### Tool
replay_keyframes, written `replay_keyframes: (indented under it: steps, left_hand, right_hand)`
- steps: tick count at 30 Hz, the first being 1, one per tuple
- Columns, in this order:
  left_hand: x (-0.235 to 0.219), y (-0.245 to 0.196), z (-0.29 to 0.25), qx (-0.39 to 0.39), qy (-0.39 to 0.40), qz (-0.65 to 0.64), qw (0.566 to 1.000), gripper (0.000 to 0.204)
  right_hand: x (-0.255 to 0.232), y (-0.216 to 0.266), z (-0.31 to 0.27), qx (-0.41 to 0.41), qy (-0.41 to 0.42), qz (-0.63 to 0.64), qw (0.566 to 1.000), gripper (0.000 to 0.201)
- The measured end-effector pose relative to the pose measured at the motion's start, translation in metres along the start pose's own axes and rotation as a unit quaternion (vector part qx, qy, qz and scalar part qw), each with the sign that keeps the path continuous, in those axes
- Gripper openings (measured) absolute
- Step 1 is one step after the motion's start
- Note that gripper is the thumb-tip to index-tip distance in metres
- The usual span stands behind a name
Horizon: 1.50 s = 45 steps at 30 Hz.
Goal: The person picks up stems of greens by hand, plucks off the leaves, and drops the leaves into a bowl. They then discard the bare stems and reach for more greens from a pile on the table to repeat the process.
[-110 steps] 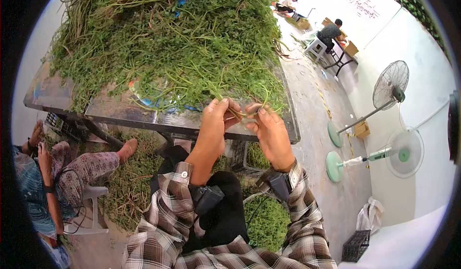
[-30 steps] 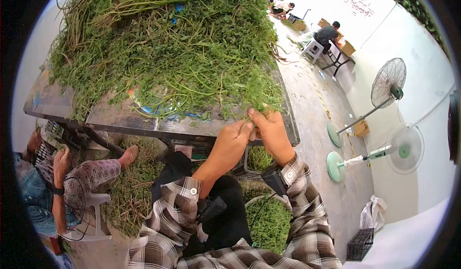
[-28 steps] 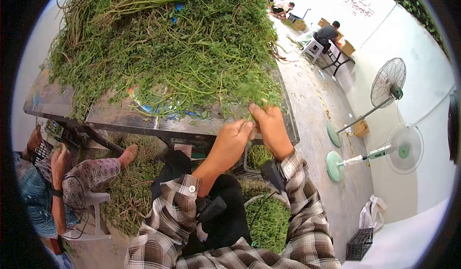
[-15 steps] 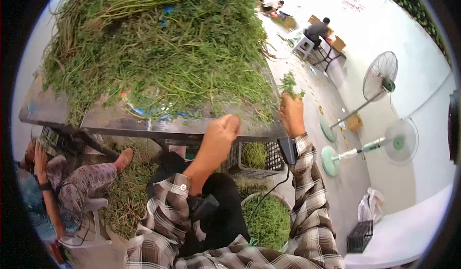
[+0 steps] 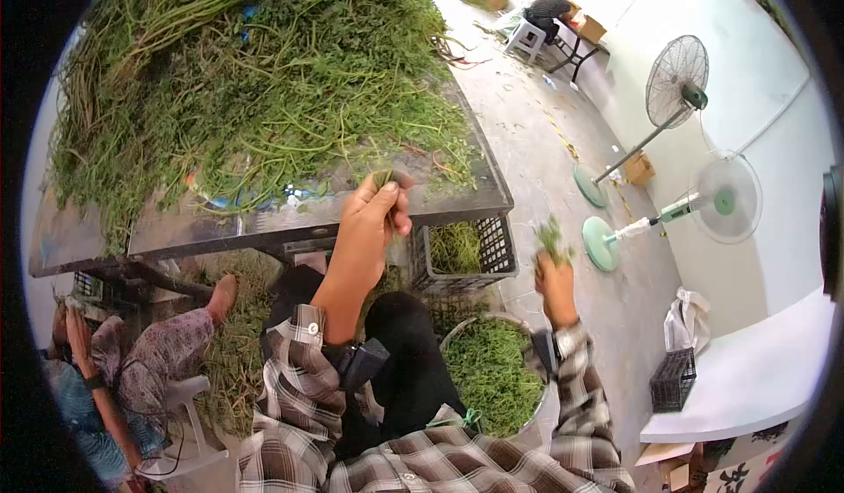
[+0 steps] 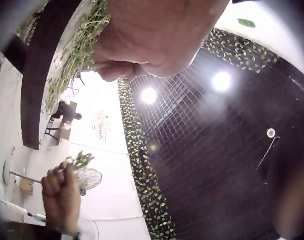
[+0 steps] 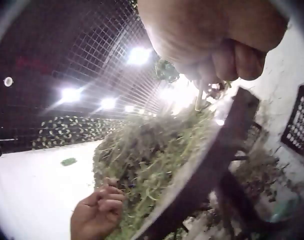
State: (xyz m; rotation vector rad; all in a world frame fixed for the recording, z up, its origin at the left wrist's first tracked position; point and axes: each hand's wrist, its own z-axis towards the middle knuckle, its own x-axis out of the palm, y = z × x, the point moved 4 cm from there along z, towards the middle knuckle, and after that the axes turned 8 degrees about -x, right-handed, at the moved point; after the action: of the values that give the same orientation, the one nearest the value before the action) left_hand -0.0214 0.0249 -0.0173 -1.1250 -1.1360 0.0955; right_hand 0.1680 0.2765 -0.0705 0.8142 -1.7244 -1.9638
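Observation:
Over the front edge of the table (image 5: 316, 227), the left hand (image 5: 359, 238) pinches a small bit of greenery between thumb and fingers. To the right, beyond the table's corner, the right hand (image 5: 556, 292) grips a leafy sprig (image 5: 550, 234), its leaves blurred. A large pile of green stems and leaves (image 5: 264, 80) covers much of the tabletop. In the left wrist view the right hand (image 6: 62, 197) holds the sprig (image 6: 82, 160) upright. The left hand (image 7: 98, 212) shows beside the pile (image 7: 147, 160) in the right wrist view, its fingers curled.
A round tub of greens (image 5: 492, 379) stands below the right hand, with a black crate (image 5: 466, 280) of stems under the table edge. Two fans (image 5: 677, 80) stand at the right. A seated person (image 5: 132, 361) is at the left; more people are in the back.
The hands, together a second ago, have separated. The right hand has carried its sprig right and down, off the table. The left hand has moved slightly left and up, and the head view has shifted.

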Motion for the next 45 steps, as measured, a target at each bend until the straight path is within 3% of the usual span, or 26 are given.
replay_keyframes:
  steps: [1, 2, 3, 4, 5, 7, 9, 10, 11, 14, 15, 19, 21, 23, 25, 27, 29, 31, 36, 38, 40, 41, 42, 45]
  left_hand:
    - [0.001, 0.000, 0.001, 0.001, 0.017, -0.020, 1.000, 0.017]
    - [0.001, -0.001, 0.000, 0.001, 0.011, -0.020, 1.000, 0.017]
    - [0.002, -0.003, 0.000, 0.003, 0.012, -0.019, 1.000, 0.017]
    - [0.003, -0.005, -0.001, 0.005, 0.014, -0.017, 1.000, 0.018]
    - [0.003, -0.007, -0.003, 0.008, 0.011, -0.016, 1.000, 0.018]
    - [0.006, -0.010, -0.002, 0.005, 0.011, -0.013, 1.000, 0.019]
    - [0.005, -0.008, 0.002, 0.013, 0.029, 0.005, 0.999, 0.019]
    - [0.007, -0.006, 0.002, 0.018, 0.051, 0.023, 0.998, 0.019]
    - [0.009, -0.003, 0.001, 0.011, 0.053, 0.025, 0.998, 0.019]
    - [0.018, 0.000, 0.002, 0.012, 0.070, 0.074, 0.995, 0.021]
    - [0.019, 0.003, 0.002, 0.008, 0.059, 0.090, 0.994, 0.021]
    - [0.020, 0.008, 0.003, 0.023, 0.065, 0.122, 0.990, 0.022]
    - [0.018, 0.009, 0.003, 0.023, 0.057, 0.118, 0.991, 0.021]
    - [0.018, 0.009, 0.000, -0.031, 0.025, 0.079, 0.996, 0.021]
    - [0.012, 0.007, 0.001, -0.025, 0.013, 0.082, 0.996, 0.021]
    - [0.010, 0.005, 0.000, -0.003, 0.019, 0.082, 0.996, 0.023]
    - [0.008, 0.004, -0.001, 0.018, 0.025, 0.091, 0.995, 0.023]
    - [0.007, 0.002, -0.001, 0.041, 0.033, 0.102, 0.993, 0.024]
    - [-0.010, -0.008, 0.004, 0.109, -0.056, 0.067, 0.990, 0.025]
    - [-0.031, -0.027, 0.007, 0.148, -0.104, 0.016, 0.983, 0.027]
    - [-0.041, -0.044, 0.003, 0.172, -0.165, -0.033, 0.971, 0.030]
    - [-0.040, -0.045, 0.002, 0.180, -0.169, -0.033, 0.969, 0.030]
    - [-0.038, -0.038, 0.002, 0.149, -0.147, -0.025, 0.977, 0.030]
    - [-0.030, -0.018, 0.006, 0.106, -0.098, -0.037, 0.989, 0.031]
  right_hand:
    - [-0.028, -0.034, -0.007, -0.002, -0.014, -0.075, 0.997, 0.019]
    - [-0.062, -0.078, -0.010, -0.106, 0.000, -0.264, 0.959, 0.025]
    - [-0.086, -0.104, -0.025, -0.069, 0.029, -0.334, 0.939, 0.030]
    - [-0.105, -0.121, -0.044, 0.034, 0.084, -0.397, 0.913, 0.032]
    - [-0.132, -0.164, -0.053, 0.015, 0.145, -0.530, 0.836, 0.034]
    - [-0.157, -0.186, -0.081, -0.005, 0.156, -0.576, 0.803, 0.040]
    - [-0.166, -0.202, -0.077, 0.096, 0.134, -0.438, 0.884, 0.037]
    - [-0.152, -0.183, -0.074, 0.098, 0.118, -0.371, 0.916, 0.033]
    - [-0.119, -0.138, -0.065, 0.099, 0.098, -0.301, 0.943, 0.029]
    - [-0.023, -0.027, -0.043, 0.006, 0.174, -0.173, 0.969, 0.026]
    - [0.009, 0.004, -0.040, -0.022, 0.190, -0.110, 0.975, 0.026]
    - [0.112, 0.071, -0.028, -0.234, 0.268, -0.058, 0.933, 0.027]
    - [0.145, 0.092, -0.027, -0.240, 0.301, -0.069, 0.920, 0.026]
    - [0.169, 0.096, -0.030, -0.245, 0.333, -0.082, 0.907, 0.025]
    - [0.184, 0.089, -0.029, -0.151, 0.350, 0.025, 0.924, 0.022]
    - [0.190, 0.086, -0.031, -0.129, 0.344, 0.043, 0.929, 0.022]
    - [0.187, 0.094, -0.035, -0.197, 0.299, 0.029, 0.933, 0.023]
    - [0.184, 0.095, -0.041, -0.196, 0.311, 0.011, 0.930, 0.023]
    - [0.163, 0.093, -0.068, -0.185, 0.338, 0.014, 0.923, 0.030]
    - [0.144, 0.095, -0.084, -0.154, 0.362, -0.039, 0.919, 0.022]
    - [0.122, 0.081, -0.090, -0.137, 0.300, -0.066, 0.942, 0.021]
    - [0.107, 0.069, -0.085, -0.187, 0.255, -0.078, 0.946, 0.022]
    - [0.095, 0.068, -0.083, -0.123, 0.203, -0.036, 0.971, 0.024]
    - [0.055, 0.059, -0.049, -0.153, 0.032, -0.016, 0.987, 0.030]
